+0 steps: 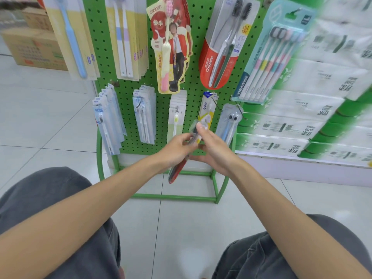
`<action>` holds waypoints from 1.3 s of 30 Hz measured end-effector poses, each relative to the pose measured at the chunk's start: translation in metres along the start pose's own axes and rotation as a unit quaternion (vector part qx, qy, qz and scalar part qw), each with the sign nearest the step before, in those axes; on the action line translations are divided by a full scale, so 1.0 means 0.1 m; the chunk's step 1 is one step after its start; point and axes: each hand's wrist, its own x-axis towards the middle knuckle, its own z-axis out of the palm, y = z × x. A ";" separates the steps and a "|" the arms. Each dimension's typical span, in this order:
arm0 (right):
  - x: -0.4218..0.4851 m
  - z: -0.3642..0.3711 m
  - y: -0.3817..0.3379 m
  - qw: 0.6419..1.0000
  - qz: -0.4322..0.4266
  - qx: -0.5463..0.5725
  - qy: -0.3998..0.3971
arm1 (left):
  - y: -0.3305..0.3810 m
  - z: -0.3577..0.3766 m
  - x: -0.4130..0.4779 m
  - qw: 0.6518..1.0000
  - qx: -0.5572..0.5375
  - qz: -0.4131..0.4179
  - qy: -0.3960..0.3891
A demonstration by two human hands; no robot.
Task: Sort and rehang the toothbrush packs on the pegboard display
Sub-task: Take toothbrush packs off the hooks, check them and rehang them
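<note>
We grip one toothbrush pack (182, 156) with our left hand (177, 149) and right hand (213, 150), its long axis slanting, red end down-left. Beyond our hands stands the green pegboard (161, 109) on pale floor tiles (50, 117).

Between your left hand (177, 146) and right hand (216, 150) you hold a glossy clear-plastic blister pack (182, 158) with a red card backing. Beyond your hands stands a painted green metal pegboard (161, 109). Below your hands lies smooth, faintly glossy floor tile (50, 117).

I see stacked cardboard boxes (34, 45) on the pale tiled floor (50, 121) at far left, and green-and-white tissue packs (314, 109) shelved at right.
</note>
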 end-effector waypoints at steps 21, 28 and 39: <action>0.21 -0.25 -0.04 0.985 -0.090 -0.060 0.136 | 0.30 -0.15 0.25 0.985 -0.112 -0.034 0.128; 0.20 -0.31 -0.24 0.982 -0.095 -0.086 0.138 | 0.59 -0.29 0.37 0.993 0.018 0.023 0.117; -0.01 -0.33 -1.41 0.943 -0.178 -0.237 0.154 | 1.62 -0.73 0.42 0.953 0.206 0.108 0.192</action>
